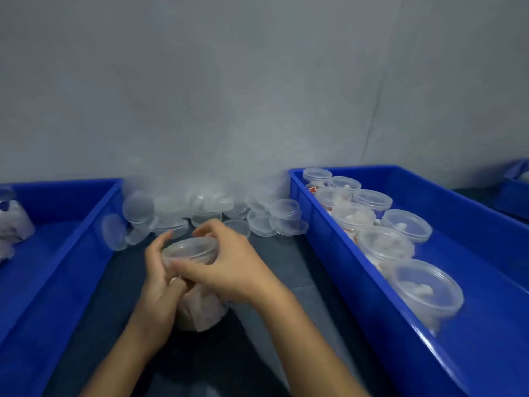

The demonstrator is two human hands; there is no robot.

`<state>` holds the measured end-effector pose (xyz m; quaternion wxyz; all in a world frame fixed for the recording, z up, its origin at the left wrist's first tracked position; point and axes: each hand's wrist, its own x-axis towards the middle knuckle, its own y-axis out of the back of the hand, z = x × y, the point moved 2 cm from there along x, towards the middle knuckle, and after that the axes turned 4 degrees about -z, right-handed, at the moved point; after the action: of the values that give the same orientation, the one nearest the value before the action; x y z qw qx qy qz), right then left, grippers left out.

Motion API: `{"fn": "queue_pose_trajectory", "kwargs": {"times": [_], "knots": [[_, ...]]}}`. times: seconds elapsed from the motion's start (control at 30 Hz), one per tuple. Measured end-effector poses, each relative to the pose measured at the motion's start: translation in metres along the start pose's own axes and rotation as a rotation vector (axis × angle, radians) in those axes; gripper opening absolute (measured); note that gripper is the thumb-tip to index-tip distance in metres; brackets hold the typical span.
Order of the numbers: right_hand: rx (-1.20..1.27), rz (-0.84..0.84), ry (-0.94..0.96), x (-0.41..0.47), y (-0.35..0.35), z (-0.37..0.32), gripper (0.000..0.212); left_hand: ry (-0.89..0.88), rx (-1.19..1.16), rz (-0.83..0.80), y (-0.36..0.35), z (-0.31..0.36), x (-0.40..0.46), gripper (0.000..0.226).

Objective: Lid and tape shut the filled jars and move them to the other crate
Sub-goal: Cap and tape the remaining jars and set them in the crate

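A clear plastic jar (200, 308) with pale filling stands on the dark table between two blue crates. My left hand (157, 276) grips its side. My right hand (229, 265) curls over the clear lid (189, 249) on the jar's mouth, thumb at the front rim, fingers at the back. The right crate (357, 285) holds several lidded filled jars (426, 290) in two rows. The left crate (65, 253) holds a filled jar (13, 222) at its far left edge.
A heap of loose clear lids (206, 213) lies against the grey wall behind the jar, between the crates. A further blue crate (515, 193) shows at the far right edge. Dark tabletop (286, 270) runs between the crates.
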<state>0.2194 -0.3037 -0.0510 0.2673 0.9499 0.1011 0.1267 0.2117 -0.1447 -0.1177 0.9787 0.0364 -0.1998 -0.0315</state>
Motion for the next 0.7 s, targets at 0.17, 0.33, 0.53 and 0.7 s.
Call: {"fn": "queue_pose_trajectory", "kwargs": {"times": [0.17,0.33,0.53,0.7], "knots": [[-0.123,0.114,0.051,0.005,0.040,-0.027,0.066,-0.030,0.087,0.026,-0.013,0.026,0.013,0.083],[-0.249,0.249,0.073,0.020,0.099,-0.048,0.069,-0.089,0.166,0.052,-0.051,0.050,0.039,0.066],[-0.339,0.394,0.053,0.049,0.188,-0.054,0.064,-0.165,0.263,0.027,-0.121,0.084,0.117,0.066],[-0.296,0.514,-0.012,0.083,0.251,-0.025,0.069,-0.131,0.271,-0.047,-0.172,0.094,0.189,0.062]]}}
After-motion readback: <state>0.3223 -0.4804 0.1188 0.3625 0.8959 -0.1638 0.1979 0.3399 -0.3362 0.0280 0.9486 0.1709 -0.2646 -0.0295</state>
